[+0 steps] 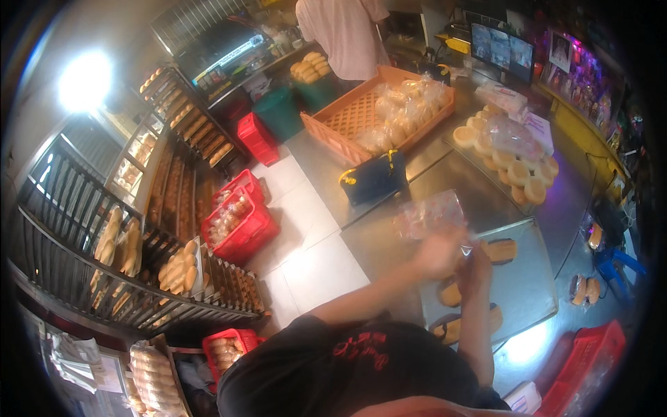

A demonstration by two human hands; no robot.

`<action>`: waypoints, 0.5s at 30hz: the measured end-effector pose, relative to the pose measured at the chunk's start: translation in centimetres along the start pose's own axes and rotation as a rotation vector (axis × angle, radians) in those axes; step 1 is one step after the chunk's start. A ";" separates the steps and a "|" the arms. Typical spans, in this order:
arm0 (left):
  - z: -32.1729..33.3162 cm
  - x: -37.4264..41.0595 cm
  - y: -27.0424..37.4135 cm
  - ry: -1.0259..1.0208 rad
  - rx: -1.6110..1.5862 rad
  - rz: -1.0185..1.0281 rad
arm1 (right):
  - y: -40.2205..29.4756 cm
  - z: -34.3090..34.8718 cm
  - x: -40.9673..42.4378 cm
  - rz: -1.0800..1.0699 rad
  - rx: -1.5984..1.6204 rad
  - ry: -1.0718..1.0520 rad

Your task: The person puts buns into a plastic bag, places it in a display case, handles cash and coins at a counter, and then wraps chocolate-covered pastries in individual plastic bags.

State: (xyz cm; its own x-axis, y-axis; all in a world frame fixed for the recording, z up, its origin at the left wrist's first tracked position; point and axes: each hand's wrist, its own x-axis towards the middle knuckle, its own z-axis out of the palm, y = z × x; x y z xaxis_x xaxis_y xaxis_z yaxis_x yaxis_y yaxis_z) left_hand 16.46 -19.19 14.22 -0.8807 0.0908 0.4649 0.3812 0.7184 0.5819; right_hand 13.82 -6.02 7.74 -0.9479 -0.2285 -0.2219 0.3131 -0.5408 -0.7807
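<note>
My left hand [443, 251], blurred, is closed at the near edge of a clear plastic bag with a reddish print [432, 212]. My right hand [475, 267] meets it from the right, above a metal tray [526, 276]. A shiny bit of plastic shows between the hands; whether the right fingers grip it is unclear. On the tray lie several bread pieces with dark edges, one elongated piece [501, 251] just beyond my right hand and others [449, 293] partly hidden under my hands and forearms.
Round buns [518, 172] are piled at the back right. An orange crate [333, 140] holds bagged bread, beside a dark blue box [375, 180]. Wrapped pastries [584, 290] and blue-handled scissors [615, 271] lie right. Red crates [250, 234] and bread racks stand left. Another person [344, 36] stands beyond.
</note>
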 end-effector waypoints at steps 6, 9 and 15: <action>6.1 -1.0 1.0 -0.195 0.328 -0.056 | 1.0 0.4 0.2 0.122 0.506 -0.143; 2.8 1.0 1.4 -0.179 0.156 -0.202 | -4.4 6.1 -3.2 0.185 0.246 0.214; 3.6 0.3 3.5 0.141 0.265 0.072 | -4.0 4.3 -2.1 0.033 0.233 0.150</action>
State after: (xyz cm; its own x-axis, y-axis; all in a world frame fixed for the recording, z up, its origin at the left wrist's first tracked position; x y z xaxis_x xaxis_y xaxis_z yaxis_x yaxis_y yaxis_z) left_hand 16.51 -14.16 14.05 -0.7994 0.0652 0.5973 0.3388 0.8699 0.3584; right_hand 14.82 -6.82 13.85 -0.9297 -0.1360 -0.3423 0.3322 -0.7110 -0.6198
